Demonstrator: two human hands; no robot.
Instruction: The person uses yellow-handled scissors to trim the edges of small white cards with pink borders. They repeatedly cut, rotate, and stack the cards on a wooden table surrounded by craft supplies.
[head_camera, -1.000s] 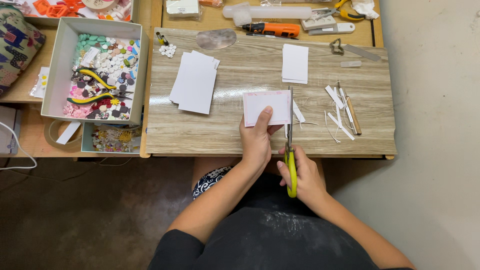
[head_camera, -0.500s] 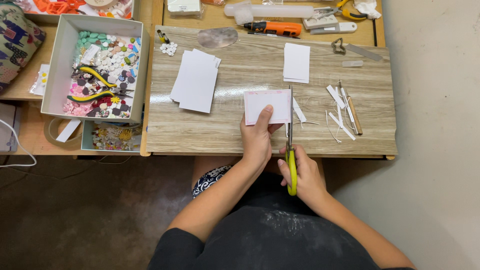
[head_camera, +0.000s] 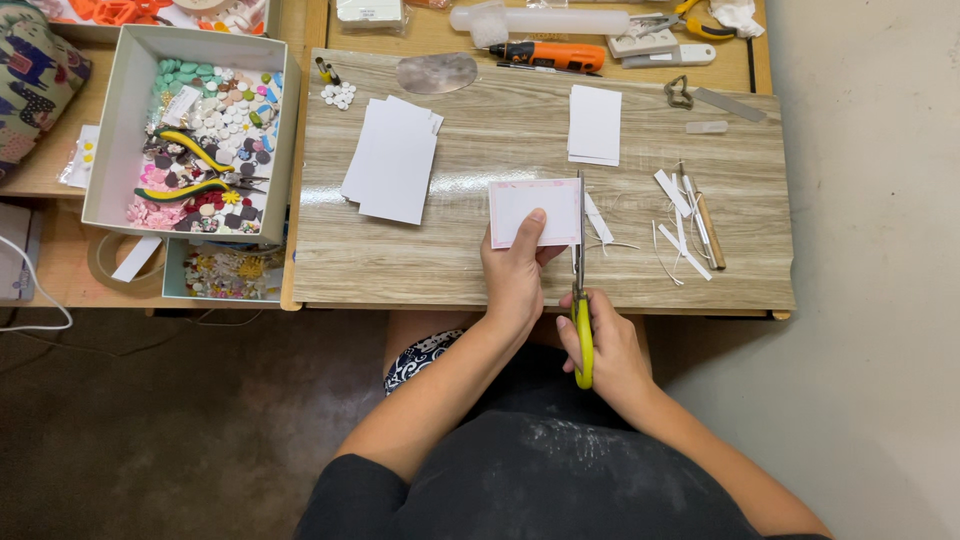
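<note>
My left hand (head_camera: 514, 275) pinches a white card with a faint pink edge (head_camera: 532, 208) and holds it over the wooden table (head_camera: 470, 265). My right hand (head_camera: 610, 350) grips yellow-handled scissors (head_camera: 579, 290). Their blades run up along the card's right edge. A thin white strip (head_camera: 598, 217) hangs just right of the blades.
A stack of white cards (head_camera: 392, 160) lies left of centre and a smaller stack (head_camera: 594, 124) lies behind. Paper offcuts and a pencil (head_camera: 690, 225) sit to the right. A grey box of beads with yellow pliers (head_camera: 195, 140) stands left. An orange tool (head_camera: 552, 54) lies at the back.
The scissor blades have closed further along the card's right edge. Both hands stay in about the same place.
</note>
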